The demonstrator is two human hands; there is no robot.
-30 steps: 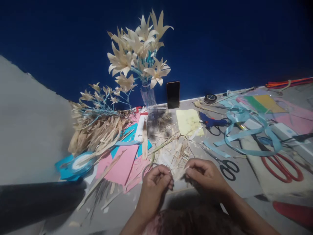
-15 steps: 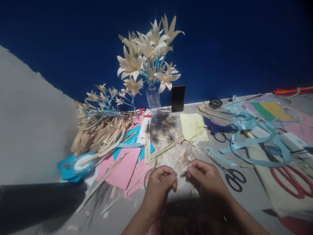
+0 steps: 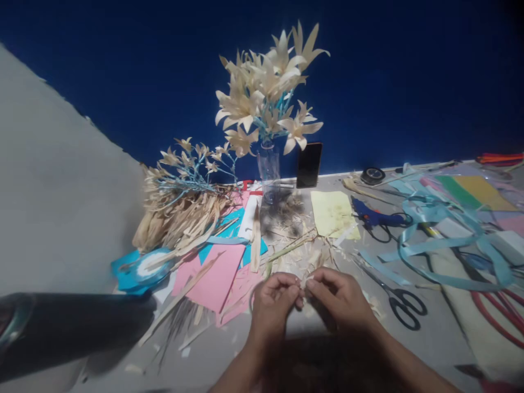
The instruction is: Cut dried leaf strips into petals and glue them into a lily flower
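Note:
Close together at the table's near edge, both hands pinch a small pale piece [image 3: 303, 282] between their fingertips; it looks like husk, but most of it is hidden. My left hand [image 3: 278, 300] is closed with thumb against fingers. My right hand [image 3: 339, 297] meets it from the other side, thumb and forefinger pressed together. Husk scraps lie on the table just beyond the fingers. Pink sheets [image 3: 215, 273] are left of my left hand, and black-handled scissors [image 3: 407, 308] lie right of my right hand.
Cream husk flowers stand in a clear bottle [image 3: 268, 172] beside an upright phone [image 3: 309, 165]. A husk bundle [image 3: 164, 221] lies left. To the right are yellow paper [image 3: 333, 214], a blue glue gun [image 3: 376, 217], light-blue ribbon [image 3: 450, 248] and red-handled scissors [image 3: 491, 314]. A dark cylinder [image 3: 82, 330] juts in from the left.
My hands have come closer together, and the pale piece now shows between their fingertips. The whole view has shifted, so the table's things sit farther right.

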